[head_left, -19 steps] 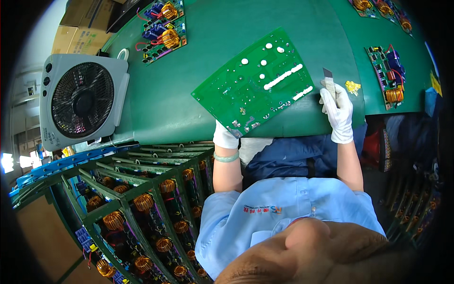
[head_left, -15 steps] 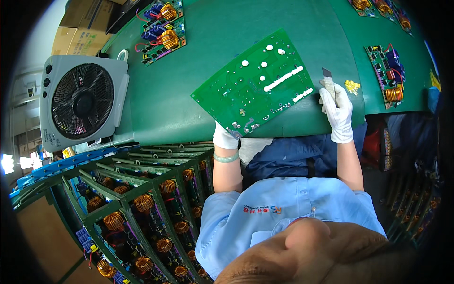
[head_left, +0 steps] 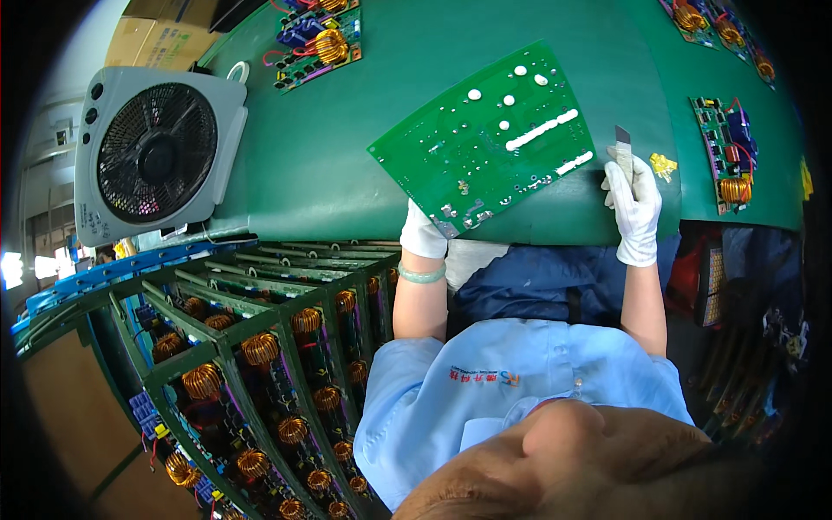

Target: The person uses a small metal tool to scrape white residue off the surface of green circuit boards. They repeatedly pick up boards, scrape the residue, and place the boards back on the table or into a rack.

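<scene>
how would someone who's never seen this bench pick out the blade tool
On the green table, find the large green circuit board with white blobs. Right of it, the white-gloved right hand holds the blade tool, left of the crumpled yellow bits. Its dark, slant-tipped blade on a pale handle sets it apart from both neighbours.

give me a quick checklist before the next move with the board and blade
1. White-gloved left hand at the near corner of the green rectangular circuit board: ok.
2. Left hand's grip beneath the board secure: cannot tell, hidden.
3. White-gloved right hand holding the flat grey blade with its pale handle: ok.
4. Blade apart from the board: ok.
5. Crumpled yellow scraps clear of the board: ok.
6. Grey boxy fan with black grille switched off: cannot tell.
</scene>
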The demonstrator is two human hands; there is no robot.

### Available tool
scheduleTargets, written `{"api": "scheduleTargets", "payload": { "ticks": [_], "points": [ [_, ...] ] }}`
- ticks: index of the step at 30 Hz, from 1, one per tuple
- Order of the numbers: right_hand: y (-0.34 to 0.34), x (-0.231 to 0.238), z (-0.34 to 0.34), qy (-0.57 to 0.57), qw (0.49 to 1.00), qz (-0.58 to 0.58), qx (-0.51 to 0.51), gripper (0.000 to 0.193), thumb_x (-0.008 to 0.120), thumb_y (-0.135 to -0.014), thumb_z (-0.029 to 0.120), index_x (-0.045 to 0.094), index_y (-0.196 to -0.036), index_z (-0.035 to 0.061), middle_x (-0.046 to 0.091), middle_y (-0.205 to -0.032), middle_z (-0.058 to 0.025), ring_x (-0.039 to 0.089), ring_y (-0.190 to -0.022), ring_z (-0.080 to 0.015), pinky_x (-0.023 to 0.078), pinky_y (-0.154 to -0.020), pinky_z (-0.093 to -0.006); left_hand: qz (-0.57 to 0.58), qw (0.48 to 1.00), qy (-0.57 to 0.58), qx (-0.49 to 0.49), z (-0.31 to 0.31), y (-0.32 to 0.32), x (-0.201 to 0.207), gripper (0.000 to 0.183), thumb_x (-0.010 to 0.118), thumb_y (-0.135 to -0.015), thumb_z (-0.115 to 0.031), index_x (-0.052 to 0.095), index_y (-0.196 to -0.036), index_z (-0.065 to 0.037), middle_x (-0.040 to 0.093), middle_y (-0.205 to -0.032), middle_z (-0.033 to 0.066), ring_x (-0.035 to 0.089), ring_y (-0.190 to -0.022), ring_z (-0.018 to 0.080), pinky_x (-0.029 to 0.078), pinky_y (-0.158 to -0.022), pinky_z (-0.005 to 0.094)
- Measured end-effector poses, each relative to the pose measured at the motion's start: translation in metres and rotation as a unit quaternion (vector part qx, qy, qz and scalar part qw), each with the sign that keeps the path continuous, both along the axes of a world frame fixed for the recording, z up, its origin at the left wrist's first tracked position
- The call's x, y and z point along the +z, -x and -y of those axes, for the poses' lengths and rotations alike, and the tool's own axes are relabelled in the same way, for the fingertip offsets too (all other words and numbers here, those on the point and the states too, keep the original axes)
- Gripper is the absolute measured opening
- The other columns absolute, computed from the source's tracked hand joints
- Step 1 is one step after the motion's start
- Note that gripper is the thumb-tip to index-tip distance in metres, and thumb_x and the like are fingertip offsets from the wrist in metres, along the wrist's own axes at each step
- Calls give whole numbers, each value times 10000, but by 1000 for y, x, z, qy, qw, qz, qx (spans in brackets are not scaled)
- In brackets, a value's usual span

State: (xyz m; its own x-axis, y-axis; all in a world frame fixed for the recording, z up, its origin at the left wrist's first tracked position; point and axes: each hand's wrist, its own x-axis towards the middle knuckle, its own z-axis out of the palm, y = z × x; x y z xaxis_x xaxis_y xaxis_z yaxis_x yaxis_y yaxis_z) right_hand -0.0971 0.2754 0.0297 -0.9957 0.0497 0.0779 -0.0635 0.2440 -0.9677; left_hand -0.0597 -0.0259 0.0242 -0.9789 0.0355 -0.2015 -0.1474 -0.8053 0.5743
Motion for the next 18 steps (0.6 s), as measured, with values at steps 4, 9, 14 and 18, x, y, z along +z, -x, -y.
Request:
{"api": "scheduleTargets", "payload": {
  "ticks": [4, 9, 14, 18],
  "points": [
    [0, 1, 2, 1, 1000, -5, -6, 265, 688, -945, 115, 653, -1189, 15, 653, -767, -18, 549, -606, -40, 434, -533, -208, -1, 1000, -3, 0, 0, -2, 2, 433, 457, -1041, -333, 530, -1345, -34, 618, -1278, 131, 638, -1104, 252, 566, -892, 402],
    [0, 2, 2, -13, 1000, -5, -3, 259, 676, -955, 122, 659, -1193, 21, 644, -764, -11, 528, -593, -36, 425, -536, -208, -1, 1000, -3, 3, -1, -3, 4, 431, 460, -1040, -332, 533, -1342, -33, 622, -1272, 130, 641, -1098, 248, 569, -887, 397],
    [0, 1, 2, -9, 1000, -12, 1, 259, 671, -958, 119, 660, -1198, 24, 639, -761, -7, 517, -587, -33, 415, -536, -205, -1, 1000, -4, 2, -2, -3, 6, 429, 463, -1039, -331, 537, -1338, -32, 626, -1266, 129, 645, -1092, 244, 572, -882, 392],
    [0, 2, 0, -9, 1000, -8, 5, 270, 665, -961, 118, 654, -1215, 27, 642, -780, -8, 519, -596, -32, 420, -539, -204, 1, 1000, 0, 0, -3, -4, 7, 427, 466, -1039, -330, 539, -1335, -31, 630, -1261, 127, 648, -1088, 241, 575, -878, 387]
  ]
}}
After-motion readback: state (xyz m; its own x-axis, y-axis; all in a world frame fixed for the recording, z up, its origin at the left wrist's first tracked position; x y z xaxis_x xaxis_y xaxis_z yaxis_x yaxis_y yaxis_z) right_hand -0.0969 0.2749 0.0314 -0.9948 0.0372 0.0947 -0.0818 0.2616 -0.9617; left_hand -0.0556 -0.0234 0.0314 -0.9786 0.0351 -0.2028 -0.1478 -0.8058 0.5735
